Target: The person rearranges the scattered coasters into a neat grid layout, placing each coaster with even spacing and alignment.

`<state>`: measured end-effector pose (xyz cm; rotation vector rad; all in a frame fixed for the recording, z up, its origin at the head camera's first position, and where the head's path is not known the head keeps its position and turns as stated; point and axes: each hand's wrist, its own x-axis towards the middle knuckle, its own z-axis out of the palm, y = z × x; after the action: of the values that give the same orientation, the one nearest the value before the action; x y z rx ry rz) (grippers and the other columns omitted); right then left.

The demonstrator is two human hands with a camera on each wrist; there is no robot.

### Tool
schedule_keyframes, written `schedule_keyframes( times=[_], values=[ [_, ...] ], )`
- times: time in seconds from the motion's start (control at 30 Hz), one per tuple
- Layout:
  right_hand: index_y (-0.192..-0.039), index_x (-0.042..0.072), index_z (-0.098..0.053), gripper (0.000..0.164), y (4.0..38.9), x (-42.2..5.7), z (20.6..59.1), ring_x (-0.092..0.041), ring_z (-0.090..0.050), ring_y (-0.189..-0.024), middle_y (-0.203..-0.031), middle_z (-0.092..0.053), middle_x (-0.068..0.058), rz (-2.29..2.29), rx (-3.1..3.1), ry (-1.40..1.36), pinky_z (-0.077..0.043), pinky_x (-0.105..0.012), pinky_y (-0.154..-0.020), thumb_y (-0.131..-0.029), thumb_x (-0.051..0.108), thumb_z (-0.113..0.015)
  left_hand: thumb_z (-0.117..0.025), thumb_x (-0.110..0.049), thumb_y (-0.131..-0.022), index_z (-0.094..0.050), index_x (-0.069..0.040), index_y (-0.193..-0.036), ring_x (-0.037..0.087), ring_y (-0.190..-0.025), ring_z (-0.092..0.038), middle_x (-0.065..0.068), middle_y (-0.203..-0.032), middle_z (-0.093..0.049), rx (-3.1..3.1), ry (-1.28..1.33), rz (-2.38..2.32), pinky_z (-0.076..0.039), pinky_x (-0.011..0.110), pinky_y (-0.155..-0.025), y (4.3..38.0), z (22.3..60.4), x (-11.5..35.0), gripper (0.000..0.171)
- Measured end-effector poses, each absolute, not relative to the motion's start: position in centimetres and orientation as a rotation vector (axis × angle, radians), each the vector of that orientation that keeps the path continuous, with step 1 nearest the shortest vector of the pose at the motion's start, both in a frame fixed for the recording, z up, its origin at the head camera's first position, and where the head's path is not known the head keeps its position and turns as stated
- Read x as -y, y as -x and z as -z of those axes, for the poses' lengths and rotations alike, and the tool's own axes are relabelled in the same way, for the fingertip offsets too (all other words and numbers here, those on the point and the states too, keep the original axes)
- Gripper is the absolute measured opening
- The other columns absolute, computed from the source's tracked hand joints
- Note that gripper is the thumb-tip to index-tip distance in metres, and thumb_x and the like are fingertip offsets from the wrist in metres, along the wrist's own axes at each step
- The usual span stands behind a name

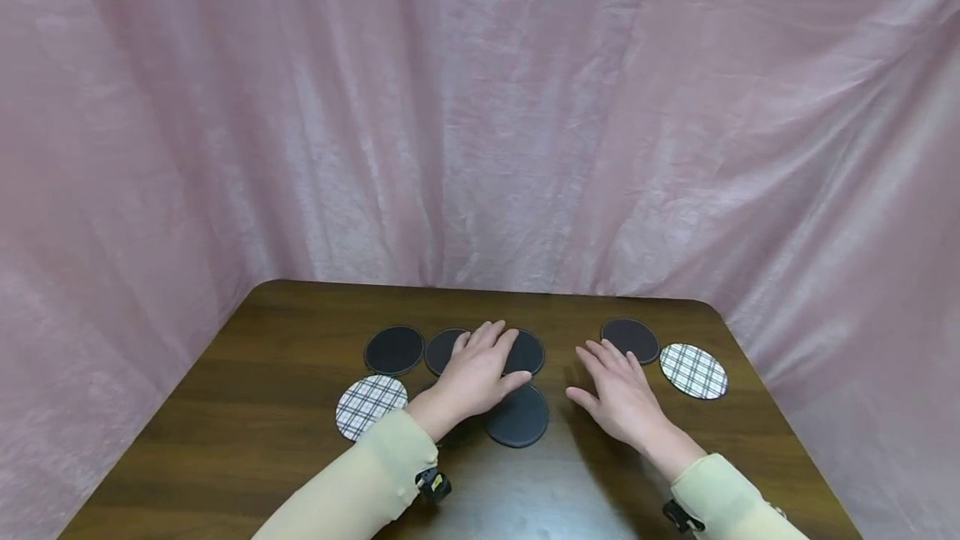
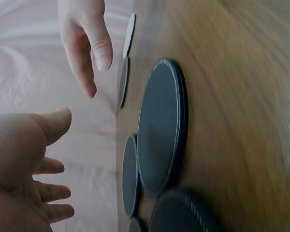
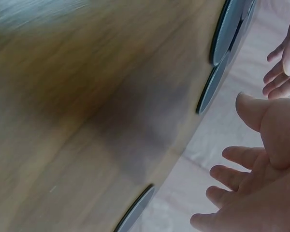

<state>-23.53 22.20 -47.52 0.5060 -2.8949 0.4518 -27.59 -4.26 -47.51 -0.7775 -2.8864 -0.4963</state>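
Observation:
Round coasters lie flat on the wooden table. My left hand (image 1: 474, 375) hovers with fingers spread above a group of black coasters (image 1: 517, 419), partly covering them. In the left wrist view its palm (image 2: 14, 164) is apart from the nearest black coaster (image 2: 159, 128). My right hand (image 1: 617, 397) is also held above the table, fingers extended and holding nothing. Just beyond its fingertips lies one black coaster (image 1: 632, 340), with a white plaid coaster (image 1: 694, 372) at its right. Another plaid coaster (image 1: 370, 407) lies left of my left wrist, below a black coaster (image 1: 393, 350).
A pink curtain (image 1: 480, 123) hangs behind the table (image 1: 247, 407) and along its sides. Small dark devices (image 1: 433, 484) are strapped at both wrists. Between the hands is bare wood, with a shadow under the right hand.

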Motion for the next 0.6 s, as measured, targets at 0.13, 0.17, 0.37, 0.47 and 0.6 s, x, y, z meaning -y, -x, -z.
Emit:
schedule_keyframes(
  times=[0.13, 0.17, 0.37, 0.47, 0.6],
  values=[
    [-0.158, 0.000, -0.056, 0.069, 23.6, -23.2, 47.6, -0.048, -0.035, -0.159, -0.164, -0.049, -0.025, -0.439, 2.900, -0.486, -0.022, -0.072, -0.125, -0.103, 0.033, -0.081, -0.069, -0.055, -0.107, -0.051, -0.012, -0.164, 0.041, -0.160, -0.037, 0.019, -0.170, -0.045, 2.890, 0.791, 0.466, -0.034, 0.066, -0.122, 27.4, 47.4, 3.0, 0.073],
    [-0.158, 0.000, -0.056, 0.069, 23.6, -23.5, 47.7, -0.049, -0.035, -0.159, -0.164, -0.049, -0.026, -0.437, 2.899, -0.480, -0.022, -0.073, -0.125, -0.103, 0.033, -0.081, -0.069, -0.056, -0.107, -0.051, -0.012, -0.164, 0.040, -0.160, -0.038, 0.019, -0.170, -0.045, 2.887, 0.796, 0.462, -0.034, 0.065, -0.122, 27.4, 47.3, 2.7, 0.073],
    [-0.156, -0.003, -0.057, 0.069, 23.9, -25.3, 47.7, -0.052, -0.036, -0.157, -0.164, -0.050, -0.028, -0.426, 2.899, -0.429, -0.024, -0.076, -0.122, -0.102, 0.032, -0.082, -0.068, -0.056, -0.107, -0.052, -0.013, -0.163, 0.039, -0.159, -0.040, 0.017, -0.169, -0.046, 2.880, 0.837, 0.449, -0.035, 0.065, -0.122, 27.5, 47.1, 0.3, 0.072],
    [-0.156, -0.004, -0.057, 0.069, 24.3, -26.1, 47.7, -0.054, -0.037, -0.155, -0.162, -0.050, -0.029, -0.405, 2.906, -0.407, -0.025, -0.077, -0.121, -0.103, 0.034, -0.081, -0.067, -0.057, -0.108, -0.052, -0.013, -0.163, 0.038, -0.158, -0.040, 0.016, -0.169, -0.047, 2.891, 0.847, 0.428, -0.036, 0.064, -0.121, 27.7, 47.3, -1.0, 0.072],
    [-0.156, -0.005, -0.056, 0.070, 24.8, -27.2, 47.7, -0.055, -0.039, -0.153, -0.161, -0.050, -0.032, -0.389, 2.937, -0.363, -0.026, -0.078, -0.120, -0.104, 0.035, -0.079, -0.067, -0.057, -0.108, -0.053, -0.013, -0.162, 0.035, -0.157, -0.043, 0.014, -0.168, -0.048, 2.905, 0.866, 0.433, -0.038, 0.063, -0.120, 28.0, 47.6, -2.5, 0.071]
  ],
)
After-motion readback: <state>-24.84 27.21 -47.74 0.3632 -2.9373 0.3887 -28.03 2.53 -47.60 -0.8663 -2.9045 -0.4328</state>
